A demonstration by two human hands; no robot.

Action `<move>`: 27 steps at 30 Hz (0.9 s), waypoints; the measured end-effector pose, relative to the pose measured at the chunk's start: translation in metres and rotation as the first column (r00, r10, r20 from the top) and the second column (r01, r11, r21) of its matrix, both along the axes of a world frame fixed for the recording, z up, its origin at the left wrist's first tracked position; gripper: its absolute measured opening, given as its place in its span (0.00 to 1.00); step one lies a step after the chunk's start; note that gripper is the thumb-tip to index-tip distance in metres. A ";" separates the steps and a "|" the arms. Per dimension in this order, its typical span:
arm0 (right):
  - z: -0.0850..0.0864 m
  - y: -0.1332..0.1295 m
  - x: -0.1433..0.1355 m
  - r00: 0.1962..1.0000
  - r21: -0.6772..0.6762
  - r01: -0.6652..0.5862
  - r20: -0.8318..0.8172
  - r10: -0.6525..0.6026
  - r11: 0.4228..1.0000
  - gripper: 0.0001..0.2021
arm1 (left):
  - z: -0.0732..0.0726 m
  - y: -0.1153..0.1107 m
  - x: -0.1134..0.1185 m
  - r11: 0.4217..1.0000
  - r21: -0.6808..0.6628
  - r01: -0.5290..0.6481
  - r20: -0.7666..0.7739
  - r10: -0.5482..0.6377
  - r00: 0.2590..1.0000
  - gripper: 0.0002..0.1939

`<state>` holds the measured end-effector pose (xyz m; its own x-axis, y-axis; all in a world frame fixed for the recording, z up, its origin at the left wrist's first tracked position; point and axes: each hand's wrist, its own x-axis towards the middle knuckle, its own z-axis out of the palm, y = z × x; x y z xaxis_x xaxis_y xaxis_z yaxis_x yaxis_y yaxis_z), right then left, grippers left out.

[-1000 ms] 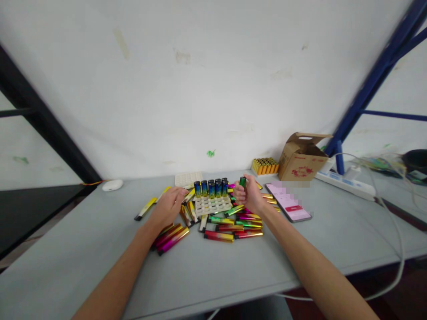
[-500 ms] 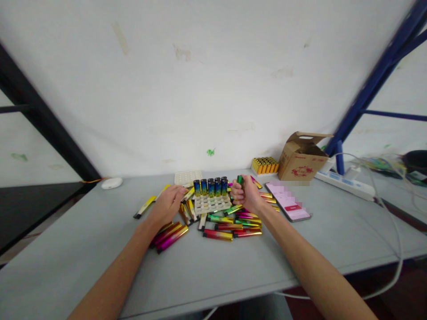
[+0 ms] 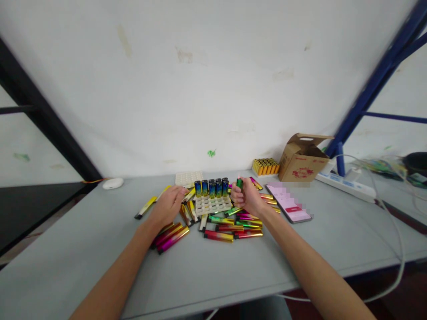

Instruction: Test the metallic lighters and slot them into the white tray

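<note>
My right hand [image 3: 246, 196] is closed round a shiny green lighter [image 3: 239, 182], held upright to the right of a white tray, thumb near its top. My left hand [image 3: 171, 203] rests among the lighters left of the tray, fingers stretched loosely forward with nothing visible in them. Several blue-and-gold lighters [image 3: 212, 189] stand upright in the back rows of the white tray [image 3: 211, 206]; its front holes show bare. Loose lighters lie around it: red-and-gold ones [image 3: 218, 236] in front, a magenta one [image 3: 173, 240] near my left wrist, a yellow one [image 3: 146, 207] farther left.
Behind stands another white tray [image 3: 188, 178]. At the back right are a pack of orange-gold lighters [image 3: 266, 167] and an open cardboard box [image 3: 302, 162]. A phone [image 3: 289, 203] lies right of my right hand. A power strip [image 3: 347, 186], cable and white case [image 3: 112, 183] are farther out.
The view has shifted very slightly. My right hand still grips the green lighter, which shows a little more above the fingers. My left hand has stayed in place.
</note>
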<state>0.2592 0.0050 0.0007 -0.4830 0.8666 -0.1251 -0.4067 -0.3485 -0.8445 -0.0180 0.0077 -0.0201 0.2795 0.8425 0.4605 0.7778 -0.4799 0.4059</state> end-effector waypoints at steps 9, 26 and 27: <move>0.005 -0.007 0.002 0.995 0.116 0.007 -0.104 0.005 0.993 0.16 | -0.002 0.001 -0.003 1.000 -0.003 -0.023 0.008 0.023 1.000 0.26; 0.000 -0.012 -0.020 0.680 0.953 -0.033 0.243 -0.692 0.303 0.08 | 0.002 0.003 -0.006 0.999 0.005 -0.039 0.018 0.039 0.999 0.29; -0.002 -0.011 -0.025 0.665 0.956 -0.056 0.250 -0.704 0.287 0.08 | 0.002 0.003 -0.007 0.999 0.006 -0.047 0.019 0.046 0.999 0.29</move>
<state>0.2346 -0.0059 -0.0015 -0.2763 0.6699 0.6891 0.3778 0.7350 -0.5630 -0.0247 0.0108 -0.0183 0.2310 0.8516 0.4706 0.7914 -0.4458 0.4182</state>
